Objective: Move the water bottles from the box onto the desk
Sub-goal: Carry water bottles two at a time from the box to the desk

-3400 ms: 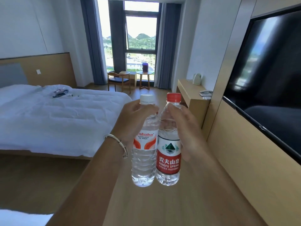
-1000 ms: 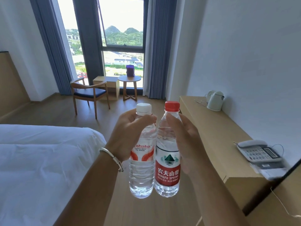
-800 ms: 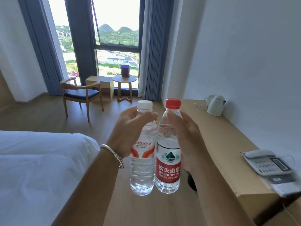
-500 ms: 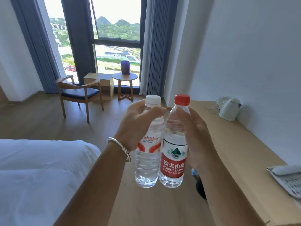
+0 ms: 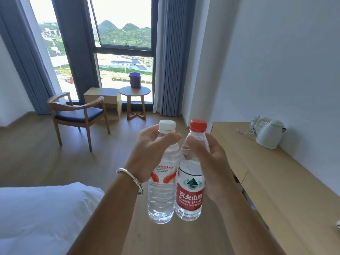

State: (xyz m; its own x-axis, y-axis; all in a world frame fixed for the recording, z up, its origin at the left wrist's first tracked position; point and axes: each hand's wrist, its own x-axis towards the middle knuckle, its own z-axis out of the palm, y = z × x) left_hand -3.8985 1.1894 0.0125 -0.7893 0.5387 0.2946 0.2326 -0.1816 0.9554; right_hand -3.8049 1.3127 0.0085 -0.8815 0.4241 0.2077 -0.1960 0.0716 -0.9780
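Observation:
My left hand [image 5: 149, 155] grips the neck of a clear water bottle with a white cap [image 5: 161, 197]. My right hand [image 5: 211, 166] grips the upper part of a water bottle with a red cap and red label [image 5: 190, 196]. Both bottles hang upright, side by side and touching, in the air over the wooden floor. The long light-wood desk [image 5: 272, 181] runs along the right wall, just right of my right hand. No box is in view.
A white kettle [image 5: 269, 133] stands at the desk's far end. The corner of a white bed [image 5: 36, 214] is at lower left. A wooden armchair [image 5: 79, 115], a small cabinet and a round side table [image 5: 135, 92] with a purple object stand by the window.
I have walked forward along the room with both bottles held the same way. The view has turned left, so the phone has slid out of sight and the kettle is closer.

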